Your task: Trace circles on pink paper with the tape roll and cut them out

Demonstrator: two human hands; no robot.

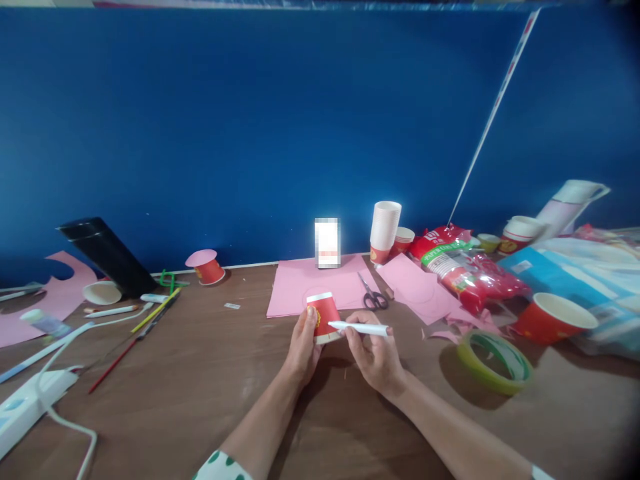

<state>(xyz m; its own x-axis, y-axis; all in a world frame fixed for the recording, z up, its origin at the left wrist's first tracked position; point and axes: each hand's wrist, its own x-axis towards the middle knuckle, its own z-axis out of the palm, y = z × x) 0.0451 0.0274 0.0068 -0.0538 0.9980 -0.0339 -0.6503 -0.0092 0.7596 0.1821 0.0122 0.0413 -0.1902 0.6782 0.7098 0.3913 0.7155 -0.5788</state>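
My left hand is closed around a small red paper cup, held upside down just above the brown table. My right hand pinches a white pen lying sideways, its tip touching the cup's side near the rim. A pink paper sheet lies flat right behind the cup. Black-handled scissors rest on that sheet's right edge.
A green tape roll and an open red cup lie to the right, beside a red cup package and a cup stack. Pencils, a power strip, and another inverted red cup sit to the left. A blue wall backs the table.
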